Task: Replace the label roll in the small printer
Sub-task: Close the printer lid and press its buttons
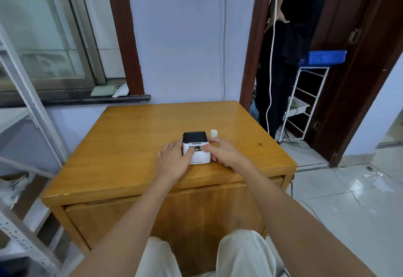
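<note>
A small white printer [197,153] with a black lid stands near the middle of the wooden table [135,137]. Its lid looks closed. My left hand [173,159] lies against the printer's left side with the thumb on its front face. My right hand [222,152] holds the right side, thumb also on the front. A small white label roll [214,133] stands upright on the table just behind my right hand, apart from the printer.
A person in black [281,58] stands in the doorway at the back right, beside a white wire rack [305,102] with a blue crate [327,57] on top. A metal shelf frame [26,106] stands to the left. My knees are under the table's front edge.
</note>
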The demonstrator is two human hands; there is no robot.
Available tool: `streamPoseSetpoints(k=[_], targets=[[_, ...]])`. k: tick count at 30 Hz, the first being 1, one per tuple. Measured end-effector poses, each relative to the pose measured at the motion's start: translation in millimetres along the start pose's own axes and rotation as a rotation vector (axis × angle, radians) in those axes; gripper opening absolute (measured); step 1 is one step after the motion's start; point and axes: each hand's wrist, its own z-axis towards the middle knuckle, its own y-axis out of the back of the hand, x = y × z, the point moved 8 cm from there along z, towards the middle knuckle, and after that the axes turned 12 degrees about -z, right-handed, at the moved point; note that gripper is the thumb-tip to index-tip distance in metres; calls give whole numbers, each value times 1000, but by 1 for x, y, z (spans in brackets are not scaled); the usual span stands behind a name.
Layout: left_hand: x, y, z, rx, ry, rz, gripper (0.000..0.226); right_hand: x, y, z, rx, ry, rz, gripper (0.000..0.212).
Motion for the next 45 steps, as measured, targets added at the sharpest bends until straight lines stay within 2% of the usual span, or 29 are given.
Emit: streamPoseSetpoints(k=[4,13,17,20,23,30,38,45], targets=[[-3,0,-1,-29,-27,-21,47,-1,-1,2,18,26,34,65],[-5,2,-4,-57,-44,-22,53,-1,-2,2,-17,26,37,63],[-3,2,-4,-67,-26,-38,56,-3,-1,-3,-185,73,-42,60],[-2,3,-4,-66,-21,-56,57,4,-1,-13,-356,110,-214,55],[2,1,-2,-41,-23,-41,61,11,-2,-21,-435,131,-328,47],[4,2,0,-52,-9,-35,78,11,-2,-18,-468,173,-366,48],[1,3,-2,-69,-39,-73,67,10,-2,-17,-474,181,-349,59],[3,1,-1,-78,-37,-72,68,8,0,-16,-413,192,-267,58]])
